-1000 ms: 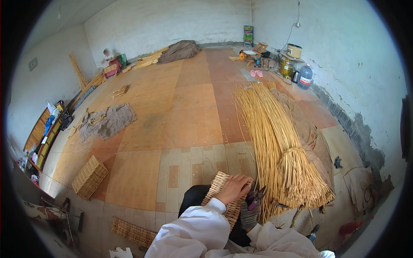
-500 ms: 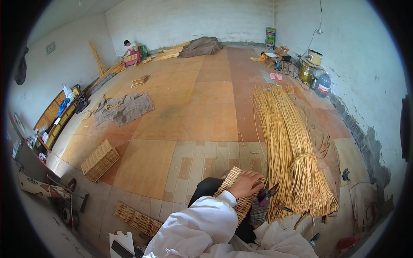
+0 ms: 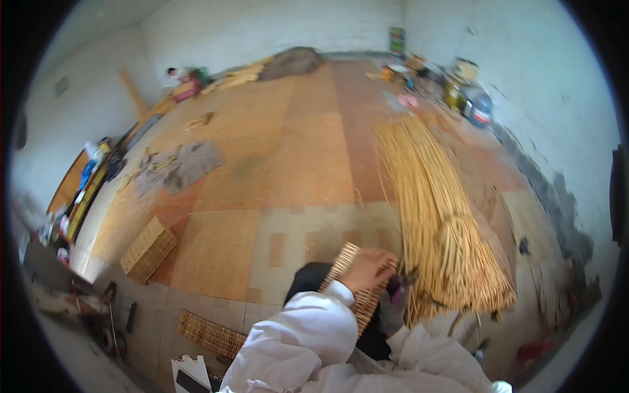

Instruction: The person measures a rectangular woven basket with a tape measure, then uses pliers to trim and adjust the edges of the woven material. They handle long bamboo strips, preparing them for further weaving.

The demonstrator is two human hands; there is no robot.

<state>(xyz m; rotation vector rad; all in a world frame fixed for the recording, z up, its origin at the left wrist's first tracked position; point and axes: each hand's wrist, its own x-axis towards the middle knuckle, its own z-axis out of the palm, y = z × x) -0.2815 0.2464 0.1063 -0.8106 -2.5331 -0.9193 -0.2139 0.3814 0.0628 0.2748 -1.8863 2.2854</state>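
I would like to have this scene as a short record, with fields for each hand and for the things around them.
Left hand: lying across a woven piece; how firmly it grips is unclear
Right hand: blurred, partly hidden, by the purple-handled cutter
Right side: tied bundle of straw-coloured stalks
Left side, on floor: woven box; nearer, flat woven strip
Far left: another person

Tan woven wicker piece (image 3: 365,308), ribbed, lies slanted at near centre; purple-handled cutter (image 3: 396,290), blurred, sits just right.
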